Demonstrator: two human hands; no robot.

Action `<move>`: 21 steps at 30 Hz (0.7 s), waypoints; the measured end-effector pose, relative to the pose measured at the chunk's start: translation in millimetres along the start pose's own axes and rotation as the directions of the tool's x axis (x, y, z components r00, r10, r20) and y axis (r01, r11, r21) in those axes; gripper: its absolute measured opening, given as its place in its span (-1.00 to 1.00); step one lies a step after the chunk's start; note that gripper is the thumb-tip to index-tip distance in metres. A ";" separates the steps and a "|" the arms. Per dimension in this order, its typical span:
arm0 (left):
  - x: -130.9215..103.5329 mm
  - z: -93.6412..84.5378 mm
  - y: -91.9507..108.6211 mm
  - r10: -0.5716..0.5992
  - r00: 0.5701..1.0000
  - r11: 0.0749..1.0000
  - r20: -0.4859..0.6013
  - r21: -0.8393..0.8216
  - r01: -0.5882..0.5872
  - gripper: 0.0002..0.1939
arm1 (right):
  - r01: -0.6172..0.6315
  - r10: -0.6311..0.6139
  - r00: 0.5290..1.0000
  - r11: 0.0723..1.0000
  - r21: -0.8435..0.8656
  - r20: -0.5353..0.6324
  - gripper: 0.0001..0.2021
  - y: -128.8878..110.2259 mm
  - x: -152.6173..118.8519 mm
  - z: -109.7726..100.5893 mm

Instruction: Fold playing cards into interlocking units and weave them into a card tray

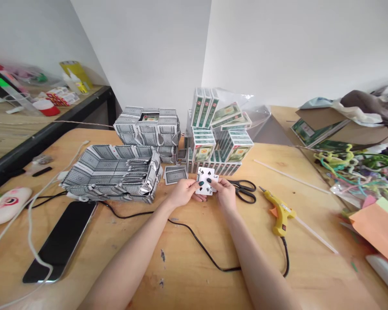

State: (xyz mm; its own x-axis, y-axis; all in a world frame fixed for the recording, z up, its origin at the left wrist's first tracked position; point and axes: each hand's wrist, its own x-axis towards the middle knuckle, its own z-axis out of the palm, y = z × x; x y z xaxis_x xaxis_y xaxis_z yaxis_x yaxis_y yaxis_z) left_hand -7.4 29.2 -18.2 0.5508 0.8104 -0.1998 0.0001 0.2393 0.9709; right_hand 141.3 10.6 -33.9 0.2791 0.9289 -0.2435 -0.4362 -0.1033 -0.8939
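Observation:
Two overlapping playing cards (206,175), a four of spades in front and a three partly behind it, are held face up between both hands. My left hand (185,192) pinches their left side, thumb on top. The right side is gripped by my right hand (224,193), with its thumb on the card face. Just beyond and to the left, a few patterned cards (175,175) lie face down. Boxed card decks (204,148) are stacked behind the hands. A tray made of folded cards (98,165) holds a bundle of cards at its right end.
Black scissors (245,190) and a yellow glue gun (280,212) lie to the right. A black cable (200,243) crosses beneath the forearms. On the left are a phone (61,241) and white cord. Another folded-card structure (147,129) stands behind the tray; pipe cleaners (371,172) lie far right.

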 end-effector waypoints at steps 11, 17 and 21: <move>-5.0 -3.3 1.2 0.064 0.998 0.979 -0.023 0.194 -0.058 -0.61 | 0.021 -0.021 0.999 1.000 0.014 0.030 -0.78 -1.0 -0.9 2.4; -3.3 -4.2 0.1 0.009 1.000 0.989 0.000 0.145 -0.009 -0.58 | 0.025 -0.027 0.995 1.000 0.018 0.093 -0.78 -0.9 -0.6 2.5; -3.4 -5.0 -0.6 -0.020 1.000 0.995 0.017 0.097 0.018 -0.59 | 0.032 -0.033 0.993 0.999 0.010 0.112 -0.78 0.2 0.4 1.8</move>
State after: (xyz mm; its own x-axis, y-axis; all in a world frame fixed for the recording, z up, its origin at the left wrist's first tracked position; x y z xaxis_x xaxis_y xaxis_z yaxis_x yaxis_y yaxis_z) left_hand -13.4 29.0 -18.7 0.5649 0.7961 -0.2171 0.0909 0.2015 0.9753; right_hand 139.8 11.6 -33.5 0.1954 0.9658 -0.1704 -0.4357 -0.0702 -0.8973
